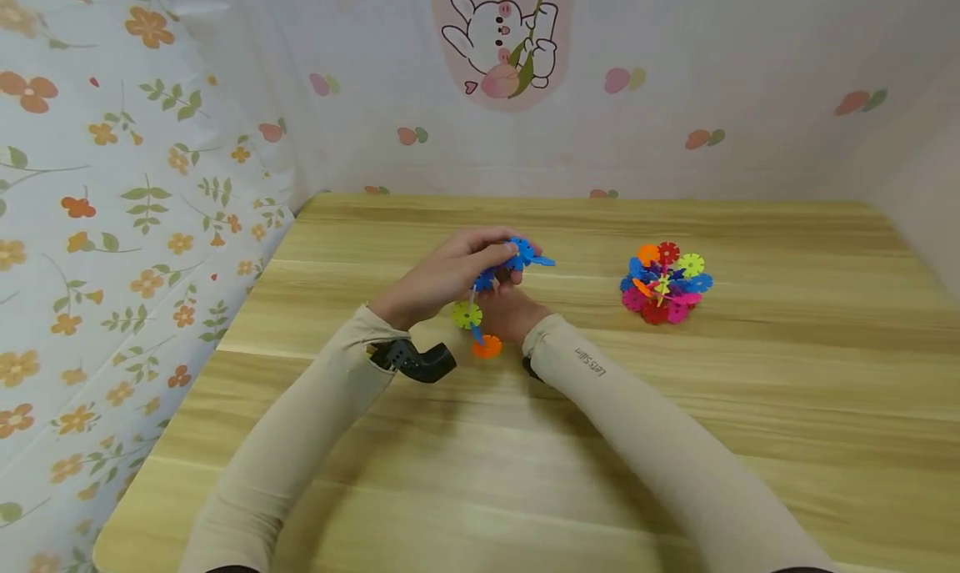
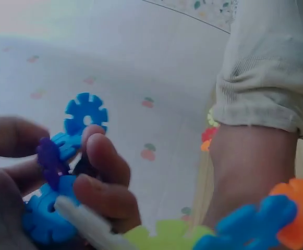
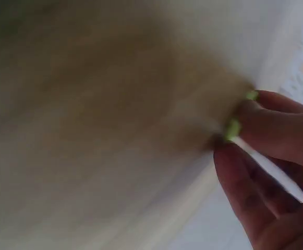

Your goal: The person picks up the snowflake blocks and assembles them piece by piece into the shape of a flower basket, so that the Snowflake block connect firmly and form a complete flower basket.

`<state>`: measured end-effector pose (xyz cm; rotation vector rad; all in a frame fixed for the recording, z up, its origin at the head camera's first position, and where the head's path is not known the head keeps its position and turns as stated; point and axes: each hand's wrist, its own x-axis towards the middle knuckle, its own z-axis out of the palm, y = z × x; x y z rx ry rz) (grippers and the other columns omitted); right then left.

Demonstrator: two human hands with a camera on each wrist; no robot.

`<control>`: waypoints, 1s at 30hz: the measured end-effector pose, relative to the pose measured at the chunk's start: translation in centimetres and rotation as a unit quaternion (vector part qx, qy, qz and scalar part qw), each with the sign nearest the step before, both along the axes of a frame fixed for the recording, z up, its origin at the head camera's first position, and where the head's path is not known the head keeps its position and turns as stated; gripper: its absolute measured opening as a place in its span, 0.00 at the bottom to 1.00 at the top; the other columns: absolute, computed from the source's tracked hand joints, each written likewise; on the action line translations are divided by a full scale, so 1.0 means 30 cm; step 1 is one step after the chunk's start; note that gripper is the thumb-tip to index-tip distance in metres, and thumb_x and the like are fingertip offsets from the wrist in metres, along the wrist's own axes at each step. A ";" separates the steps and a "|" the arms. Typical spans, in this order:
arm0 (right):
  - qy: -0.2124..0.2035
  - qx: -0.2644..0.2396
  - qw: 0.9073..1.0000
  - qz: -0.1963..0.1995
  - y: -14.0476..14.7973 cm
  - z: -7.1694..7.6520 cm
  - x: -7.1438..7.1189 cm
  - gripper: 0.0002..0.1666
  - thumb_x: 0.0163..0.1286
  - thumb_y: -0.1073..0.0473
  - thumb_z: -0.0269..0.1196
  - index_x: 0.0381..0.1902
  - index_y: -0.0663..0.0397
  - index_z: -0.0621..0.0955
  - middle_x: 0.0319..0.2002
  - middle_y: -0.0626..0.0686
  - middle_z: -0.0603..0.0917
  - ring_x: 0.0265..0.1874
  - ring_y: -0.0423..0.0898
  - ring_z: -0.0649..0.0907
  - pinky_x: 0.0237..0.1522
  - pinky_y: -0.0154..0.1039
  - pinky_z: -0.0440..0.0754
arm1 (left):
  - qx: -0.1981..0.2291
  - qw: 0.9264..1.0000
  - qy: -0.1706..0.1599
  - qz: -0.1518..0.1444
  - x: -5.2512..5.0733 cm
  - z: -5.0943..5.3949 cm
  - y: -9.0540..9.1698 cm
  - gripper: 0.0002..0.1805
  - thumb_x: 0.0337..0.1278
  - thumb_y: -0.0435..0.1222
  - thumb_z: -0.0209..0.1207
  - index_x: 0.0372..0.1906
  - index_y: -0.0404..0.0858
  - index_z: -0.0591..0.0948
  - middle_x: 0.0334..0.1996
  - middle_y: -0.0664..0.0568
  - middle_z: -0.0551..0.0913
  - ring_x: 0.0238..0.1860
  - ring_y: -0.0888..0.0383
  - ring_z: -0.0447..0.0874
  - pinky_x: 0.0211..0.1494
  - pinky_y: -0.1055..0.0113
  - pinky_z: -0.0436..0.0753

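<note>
My left hand (image 1: 442,277) grips a chain of notched plastic discs above the table, its fingers around the blue discs (image 1: 521,254). In the left wrist view a purple disc (image 2: 49,161) and a white disc (image 2: 88,221) also show in the chain. A yellow-green disc (image 1: 467,315), a small blue disc and an orange disc (image 1: 487,347) hang at the near end. Just below the left hand, my right hand (image 1: 513,313) is partly hidden. In the right wrist view its thumb and fingers pinch a yellow-green disc (image 3: 233,129), beside a white piece (image 3: 271,169).
A round cluster of joined multicoloured discs (image 1: 663,285) stands on the wooden table (image 1: 787,373) to the right. Patterned cloth (image 1: 150,181) hangs at the left and along the back edge. A black wrist mount (image 1: 423,363) juts from the left sleeve.
</note>
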<state>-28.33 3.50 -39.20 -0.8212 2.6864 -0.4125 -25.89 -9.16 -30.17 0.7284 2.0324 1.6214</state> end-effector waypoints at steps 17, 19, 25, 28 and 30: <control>-0.055 -0.379 0.918 -0.104 0.365 0.120 0.135 0.07 0.73 0.68 0.59 0.45 0.65 0.82 0.32 0.63 0.86 0.25 0.48 0.88 0.33 0.39 0.89 | -0.085 0.994 0.007 -0.074 0.008 0.025 -0.028 0.09 0.74 0.40 0.54 0.48 0.39 0.79 0.25 0.52 0.66 0.25 0.56 0.62 0.29 0.69 0.64; -0.022 -0.416 0.902 -0.114 0.393 0.160 0.195 0.06 0.72 0.68 0.61 0.44 0.65 0.82 0.28 0.58 0.87 0.23 0.46 0.88 0.32 0.38 0.88 | -0.096 0.992 0.035 -0.076 0.019 0.029 -0.029 0.10 0.74 0.40 0.55 0.51 0.43 0.80 0.25 0.51 0.70 0.26 0.52 0.66 0.29 0.69 0.65; 0.076 -0.478 0.868 -0.110 0.395 0.216 0.319 0.05 0.65 0.73 0.65 0.39 0.64 0.83 0.23 0.42 0.85 0.19 0.42 0.85 0.25 0.33 0.83 | -0.108 0.988 0.081 -0.080 0.044 0.029 -0.024 0.11 0.72 0.40 0.56 0.54 0.47 0.80 0.31 0.48 0.78 0.32 0.43 0.77 0.29 0.68 0.71; 0.104 -0.491 0.858 -0.112 0.386 0.214 0.339 0.08 0.63 0.76 0.65 0.38 0.64 0.83 0.24 0.40 0.85 0.19 0.39 0.84 0.24 0.32 0.82 | -0.098 0.989 0.078 -0.085 0.052 0.024 -0.018 0.12 0.73 0.39 0.56 0.55 0.46 0.80 0.33 0.43 0.79 0.31 0.48 0.77 0.29 0.67 0.73; 0.116 -0.502 0.850 -0.110 0.383 0.208 0.344 0.08 0.62 0.78 0.65 0.38 0.65 0.83 0.24 0.41 0.86 0.19 0.39 0.85 0.24 0.32 0.82 | -0.090 0.989 0.075 -0.087 0.056 0.021 -0.013 0.12 0.73 0.39 0.55 0.56 0.45 0.79 0.35 0.42 0.79 0.32 0.50 0.78 0.29 0.66 0.74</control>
